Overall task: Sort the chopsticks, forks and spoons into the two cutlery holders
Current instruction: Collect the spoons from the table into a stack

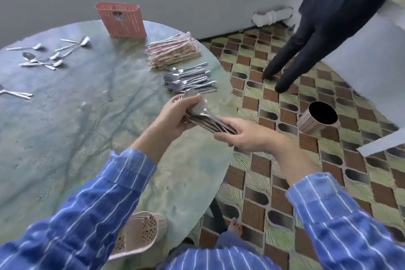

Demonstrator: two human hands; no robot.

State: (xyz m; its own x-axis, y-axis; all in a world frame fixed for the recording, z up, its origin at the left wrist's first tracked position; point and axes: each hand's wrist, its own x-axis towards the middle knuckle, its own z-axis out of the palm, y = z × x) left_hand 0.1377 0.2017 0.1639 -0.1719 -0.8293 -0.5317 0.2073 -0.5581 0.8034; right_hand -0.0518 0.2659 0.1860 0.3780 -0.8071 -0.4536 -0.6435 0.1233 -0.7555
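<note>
I see my left hand (pixel 182 114) curled round the bowl end of the bundle of spoons (pixel 208 119); my right hand (pixel 243 136) fingers clasp its handles, above the table (pixel 87 127) edge.

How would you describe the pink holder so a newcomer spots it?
Start at the round green table. At its far edge stands the pink holder. Unlike the flat spoons left of it and wrapped chopsticks right of it, it is a tall slotted box.
</note>
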